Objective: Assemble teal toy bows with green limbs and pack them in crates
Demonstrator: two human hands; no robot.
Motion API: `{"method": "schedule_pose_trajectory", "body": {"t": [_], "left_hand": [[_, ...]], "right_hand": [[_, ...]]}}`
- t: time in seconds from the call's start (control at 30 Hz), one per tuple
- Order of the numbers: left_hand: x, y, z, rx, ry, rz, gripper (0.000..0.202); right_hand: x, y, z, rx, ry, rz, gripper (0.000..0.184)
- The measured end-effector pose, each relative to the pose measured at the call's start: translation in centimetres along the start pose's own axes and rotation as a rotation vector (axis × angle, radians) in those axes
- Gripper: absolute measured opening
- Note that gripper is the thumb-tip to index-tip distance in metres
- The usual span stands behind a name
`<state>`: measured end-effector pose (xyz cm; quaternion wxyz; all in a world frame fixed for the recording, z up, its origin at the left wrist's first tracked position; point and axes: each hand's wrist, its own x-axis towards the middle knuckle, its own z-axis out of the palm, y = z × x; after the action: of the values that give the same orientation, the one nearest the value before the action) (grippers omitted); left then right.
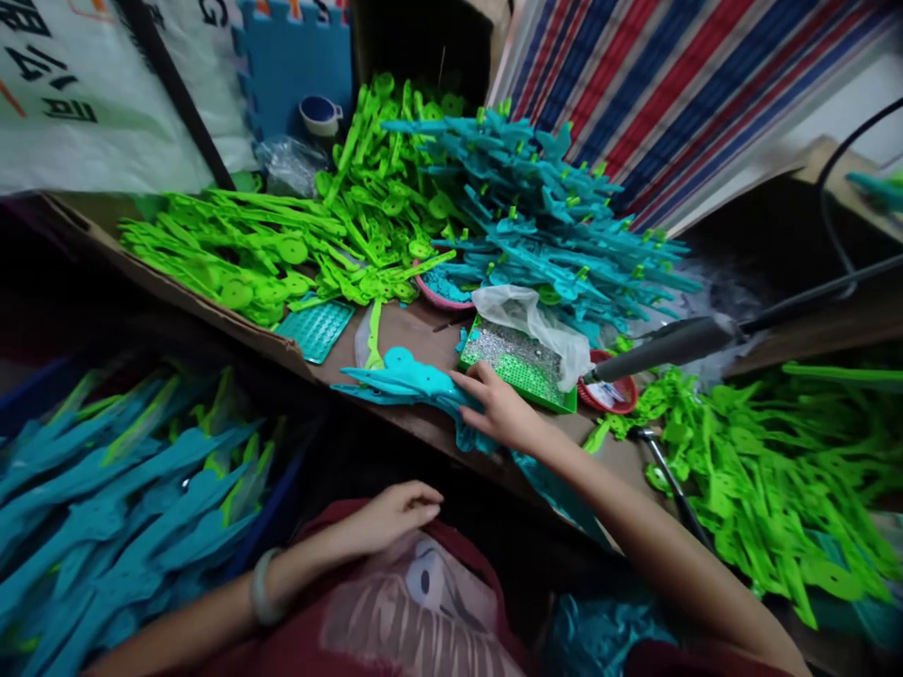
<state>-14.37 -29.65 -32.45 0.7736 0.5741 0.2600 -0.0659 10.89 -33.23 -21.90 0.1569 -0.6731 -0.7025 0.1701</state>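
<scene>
Lying at the centre of the frame, a teal plastic piece (405,376) is being held down on the brown table (416,331) by the right hand (500,412), fingers laid flat over it, while the left hand (395,512) is being rested, loosely curled and empty, on the red garment (339,630) at lower middle.

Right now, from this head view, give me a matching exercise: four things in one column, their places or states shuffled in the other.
1. right hand
2. left hand
3. blue cup
4. green tray

A. by the blue foam mat at the back
B. resting on the red cloth
C. on the teal plastic piece at the bench edge
D. filled with silvery parts, partly under a clear bag

Pairs: 1-C, 2-B, 3-A, 4-D.
</scene>
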Motion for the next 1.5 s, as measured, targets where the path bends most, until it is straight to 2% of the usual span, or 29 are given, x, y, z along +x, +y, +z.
{"method": "schedule_pose_trajectory", "body": {"t": [0.1,0.23,0.5,0.83,1.2,1.5], "left_hand": [[0.4,-0.1,-1.4,0.077,0.056,0.028,0.046],[0.4,-0.1,-1.3,0.159,0.098,0.055,0.045],[-0.7,0.1,-0.6,0.324,0.025,0.063,0.036],[-0.6,0.6,-0.9,0.394,0.049,0.144,0.032],[-0.9,0.6,-0.4,0.481,0.008,0.22,0.025],[-0.7,0.4,0.3,0.496,-0.015,0.299,0.029]], "right_hand": [[1.2,0.0,0.8,0.012,-0.043,-0.013,0.052],[1.7,0.1,1.2,0.01,-0.048,-0.015,0.052],[1.6,0.0,0.5,-0.022,-0.106,-0.027,0.054],[2.2,0.2,0.3,-0.111,-0.165,-0.021,0.051],[2.8,0.2,-0.9,0.035,-0.101,-0.016,0.048],[2.9,-0.4,0.0,-0.183,-0.119,-0.065,0.052]]}}
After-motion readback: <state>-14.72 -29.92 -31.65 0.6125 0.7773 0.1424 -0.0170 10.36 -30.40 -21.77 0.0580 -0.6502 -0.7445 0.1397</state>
